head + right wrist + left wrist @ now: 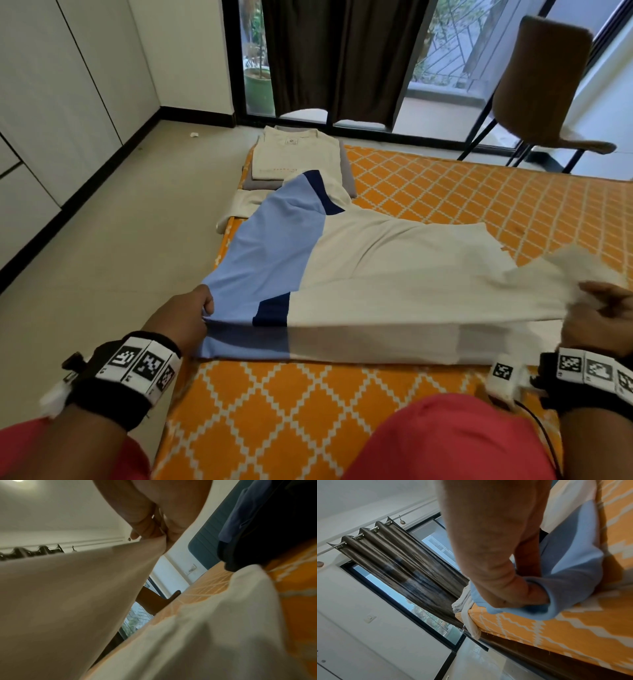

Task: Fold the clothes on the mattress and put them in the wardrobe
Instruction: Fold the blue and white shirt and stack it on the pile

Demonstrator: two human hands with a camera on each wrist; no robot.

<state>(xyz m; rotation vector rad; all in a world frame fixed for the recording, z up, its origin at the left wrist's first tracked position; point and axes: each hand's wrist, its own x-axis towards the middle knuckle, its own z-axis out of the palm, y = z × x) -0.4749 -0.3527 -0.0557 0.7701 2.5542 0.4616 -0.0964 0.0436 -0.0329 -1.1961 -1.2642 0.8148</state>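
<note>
A cream T-shirt [394,274] with light-blue and navy panels lies spread across the orange patterned mattress [308,411]. My left hand [191,315] grips its light-blue corner [570,582] near the mattress's left edge, fingers curled into the cloth. At the right, my right hand [603,315] pinches the cream fabric [85,588] and holds that side lifted off the mattress. The near hem hangs stretched between both hands. A stack of folded clothes [294,157], cream on grey, sits at the far left corner of the mattress.
White wardrobe doors [51,102] line the left wall beyond a strip of bare floor [120,222]. A brown chair [544,89] stands at the back right by the glass door and dark curtain [339,58]. My red-clad knees are at the bottom.
</note>
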